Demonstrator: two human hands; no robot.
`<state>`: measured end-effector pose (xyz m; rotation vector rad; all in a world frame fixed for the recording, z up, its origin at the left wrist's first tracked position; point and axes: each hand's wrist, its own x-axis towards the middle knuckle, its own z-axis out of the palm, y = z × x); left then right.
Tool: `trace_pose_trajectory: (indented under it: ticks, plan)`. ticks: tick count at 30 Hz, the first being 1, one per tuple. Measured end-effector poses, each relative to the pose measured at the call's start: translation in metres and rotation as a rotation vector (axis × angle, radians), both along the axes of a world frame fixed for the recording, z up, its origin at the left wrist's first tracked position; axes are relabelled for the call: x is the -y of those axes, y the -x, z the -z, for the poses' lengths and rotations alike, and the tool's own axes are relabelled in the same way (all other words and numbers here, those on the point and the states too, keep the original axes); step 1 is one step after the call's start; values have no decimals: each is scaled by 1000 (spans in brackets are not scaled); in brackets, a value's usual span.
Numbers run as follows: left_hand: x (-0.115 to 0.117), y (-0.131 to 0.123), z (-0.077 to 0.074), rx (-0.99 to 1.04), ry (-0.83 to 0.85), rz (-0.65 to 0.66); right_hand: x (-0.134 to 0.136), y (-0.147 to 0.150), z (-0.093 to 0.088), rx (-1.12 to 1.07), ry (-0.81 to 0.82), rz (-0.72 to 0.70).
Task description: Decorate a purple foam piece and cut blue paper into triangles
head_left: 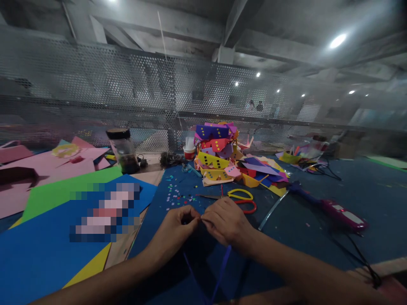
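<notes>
My left hand [178, 226] and my right hand [225, 220] meet fingertip to fingertip over the dark blue mat. Each is closed in a pinch. A narrow blue-violet strip [224, 264] hangs below them in a V, one side running up to each hand; its ends are hidden by the fingers. Just beyond my right hand lie scissors [241, 194] with one yellow and one red handle loop. Small coloured paper bits [174, 195] are scattered on the mat beyond my left hand.
A stack of coloured paper pieces with small squares [214, 159] stands at the back. To the right lies a magenta glue gun [343, 215] with a clear glue stick [273, 208]. Coloured sheets [41, 237] and a dark-lidded jar [122, 150] are at left. A perforated screen [143, 84] rises behind.
</notes>
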<state>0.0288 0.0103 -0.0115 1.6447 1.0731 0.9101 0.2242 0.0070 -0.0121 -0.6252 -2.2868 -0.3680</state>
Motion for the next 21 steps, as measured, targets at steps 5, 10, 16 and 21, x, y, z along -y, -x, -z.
trace_pose_trajectory:
  ticks: [5, 10, 16, 21]
  plan:
    - [4, 5, -5, -16, -84, 30, 4, 0, -8, -385, 618, -56]
    - [8, 6, -8, -68, -121, 49, 2, 0, -15, -573, 1084, -116]
    - [12, 3, -13, -98, -104, 42, -1, -1, -10, -564, 1225, -196]
    - [11, 3, -14, -98, -72, 42, -2, -1, -7, -545, 1239, -194]
